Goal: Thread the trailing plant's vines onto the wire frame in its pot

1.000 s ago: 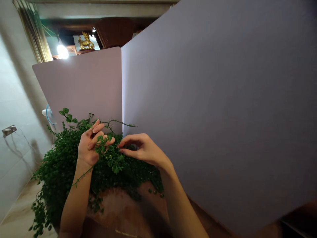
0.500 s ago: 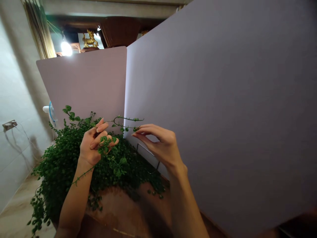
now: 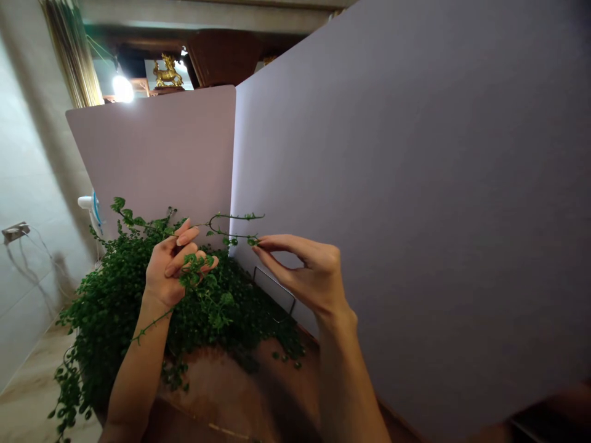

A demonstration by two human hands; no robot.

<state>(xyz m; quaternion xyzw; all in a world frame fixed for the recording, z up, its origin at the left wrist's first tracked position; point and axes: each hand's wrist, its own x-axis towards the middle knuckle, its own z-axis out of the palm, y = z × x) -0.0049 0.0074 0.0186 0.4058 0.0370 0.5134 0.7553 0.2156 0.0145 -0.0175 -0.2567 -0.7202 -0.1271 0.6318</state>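
A bushy trailing plant (image 3: 115,289) with small round green leaves spreads over a brown wooden surface (image 3: 217,381). Above it, my left hand (image 3: 166,271) grips a thin forked vine stem (image 3: 236,216) between thumb and fingertips, and a leafy sprig (image 3: 203,283) hangs in front of its lower fingers. Another thin shoot lies across my left forearm. At the stem's lower branch, my right hand (image 3: 314,271) pinches the leafy end with thumb and forefinger. The upper branch sticks out free to the right.
Pale panels (image 3: 157,154) stand behind the plant and along the right. A thin metal wire frame (image 3: 274,289) leans by the right panel. At left are a wall socket (image 3: 16,232) with cables and a lit bulb (image 3: 122,89). A gold figurine (image 3: 167,72) sits behind.
My right hand has shifted slightly right, its thumb and forefinger now closer together at the branch end. My left hand keeps its grip. The whole view has drifted a little.
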